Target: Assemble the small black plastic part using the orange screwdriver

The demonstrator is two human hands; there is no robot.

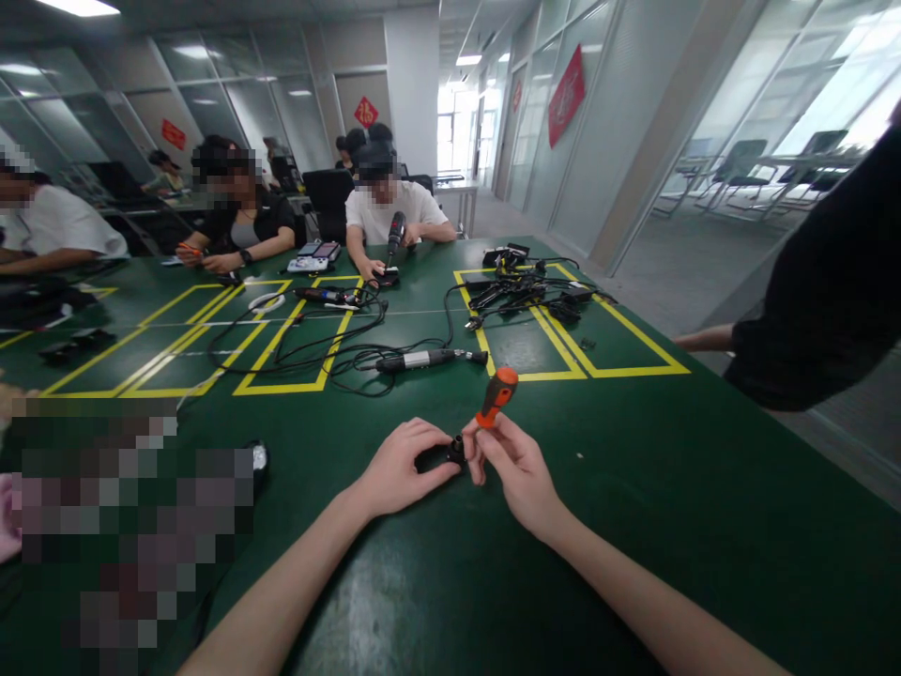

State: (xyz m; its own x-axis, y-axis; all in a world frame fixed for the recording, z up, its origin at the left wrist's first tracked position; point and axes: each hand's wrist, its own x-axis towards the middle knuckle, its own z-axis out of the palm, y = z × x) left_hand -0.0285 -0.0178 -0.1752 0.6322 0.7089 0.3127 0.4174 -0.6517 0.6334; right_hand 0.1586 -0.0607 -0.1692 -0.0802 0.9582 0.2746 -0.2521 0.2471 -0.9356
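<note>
My left hand (409,467) grips a small black part (456,451) between thumb and fingers, low over the green tabletop. What kind of part it is, I cannot make out. An orange and dark grey screwdriver (499,392) is pinched in my right hand (517,465), its handle pointing up and slightly away. Most of its shaft is hidden behind my fingers. The fingertips of my right hand are close beside the black part. Beyond my hands lies a grey and black rotary tool (422,361) with a cable.
Tangled black cables and adapters (527,286) lie at the back right inside yellow tape (633,371). Across the green table (598,563), a person (398,207) in white holds a power drill (396,235). Other people sit at the left; a dark sleeve (823,272) is at the right edge.
</note>
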